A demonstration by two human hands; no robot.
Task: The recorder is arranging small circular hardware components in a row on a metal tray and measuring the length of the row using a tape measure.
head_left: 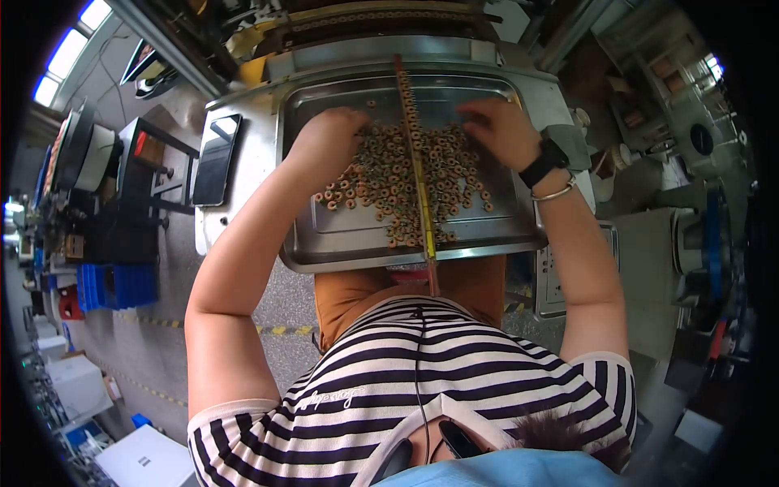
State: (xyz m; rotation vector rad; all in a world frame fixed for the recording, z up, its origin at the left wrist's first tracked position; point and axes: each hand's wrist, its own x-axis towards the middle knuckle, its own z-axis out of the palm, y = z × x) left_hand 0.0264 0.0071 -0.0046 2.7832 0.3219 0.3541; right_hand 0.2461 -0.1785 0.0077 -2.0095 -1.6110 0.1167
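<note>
A steel tray (341,243) lies in front of me, holding a heap of small brown and green rings (381,183). A thin rod (415,162) threaded with rings runs down the tray's middle toward my body. My left hand (329,138) rests on the left side of the heap, fingers curled into the rings. My right hand (499,130) presses on the right side of the heap near the rod; a black watch and a bangle sit on that wrist. Whether either hand pinches a ring is hidden by the fingers.
A dark phone (217,158) lies on the metal bench left of the tray. A machine (381,32) stands behind the tray. Blue crates (118,286) and white boxes (77,381) sit on the floor to the left. More equipment (682,146) stands on the right.
</note>
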